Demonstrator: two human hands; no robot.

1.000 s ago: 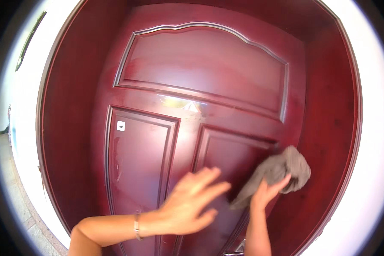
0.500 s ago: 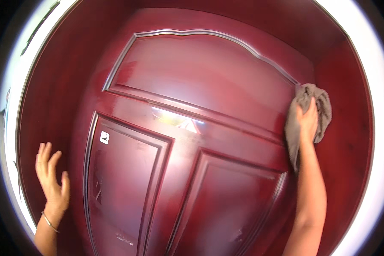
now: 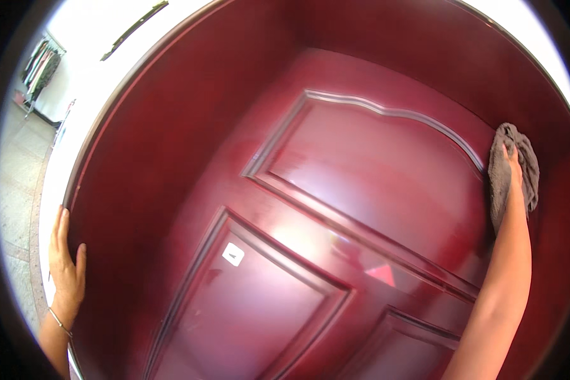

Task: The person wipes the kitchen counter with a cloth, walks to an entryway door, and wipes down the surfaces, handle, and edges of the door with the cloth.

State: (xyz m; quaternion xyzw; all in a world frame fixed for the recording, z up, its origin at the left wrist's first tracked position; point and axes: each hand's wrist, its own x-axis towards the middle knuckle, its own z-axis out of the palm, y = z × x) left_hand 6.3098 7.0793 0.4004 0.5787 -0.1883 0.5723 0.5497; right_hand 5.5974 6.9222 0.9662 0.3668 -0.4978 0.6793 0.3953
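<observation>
A dark red panelled door [image 3: 373, 158] with raised mouldings fills the middle, set back inside a deep red frame [image 3: 171, 126]. At the right, my right hand [image 3: 515, 166] is closed on a grey-brown cloth [image 3: 501, 183], which lies against the door's right edge where it meets the frame. Part of the cloth hangs down beside my wrist. My left hand [image 3: 66, 266], with a thin bangle at the wrist, is at the outer left edge of the frame. Its fingers are stretched out, the thumb apart, and it holds nothing.
A small white sticker [image 3: 233, 254] is on the lower left panel. Beyond the frame on the left are a white wall [image 3: 88, 50], a tiled floor [image 3: 19, 190] and a rack of hanging clothes [image 3: 42, 66]. Bright reflections lie across the glossy door.
The view has tilted and swung left, so the clothes rack and floor now show. My left hand has come to the frame's edge. My right hand still holds the cloth at the door's right edge.
</observation>
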